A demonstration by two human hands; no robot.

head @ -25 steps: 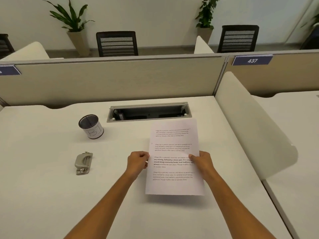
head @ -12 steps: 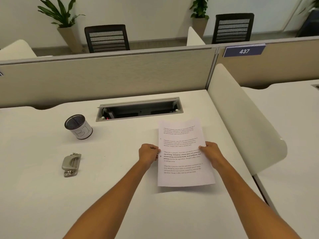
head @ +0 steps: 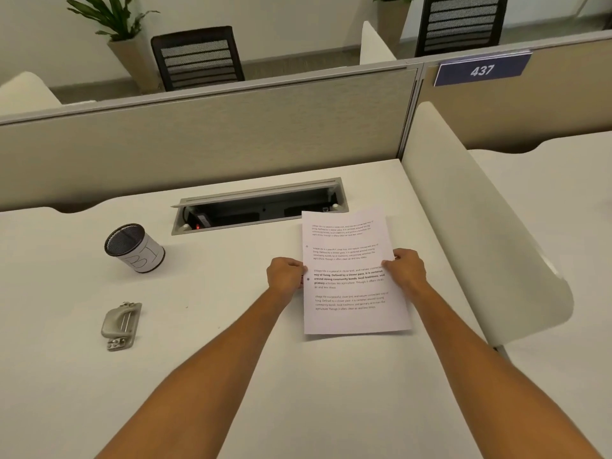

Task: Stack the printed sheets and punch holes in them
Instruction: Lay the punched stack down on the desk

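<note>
A stack of white printed sheets (head: 347, 319) with several blocks of text is held just above the white desk (head: 231, 376), right of centre. My left hand (head: 286, 273) grips its left edge and my right hand (head: 404, 268) grips its right edge, both near mid-height. Two small dark dots show along the left margin of the top sheet. The grey metal hole punch (head: 121, 324) lies on the desk far to the left, apart from both hands.
A mesh pen cup (head: 134, 246) with a white label stands at the back left. An open cable tray (head: 258, 207) is sunk into the desk behind the sheets. A white curved divider (head: 480, 226) rises at the right, beige partition panels (head: 215, 137) behind.
Both hands have carried the sheets to the right and a little farther from me across the desk. The punch and cup stay put.
</note>
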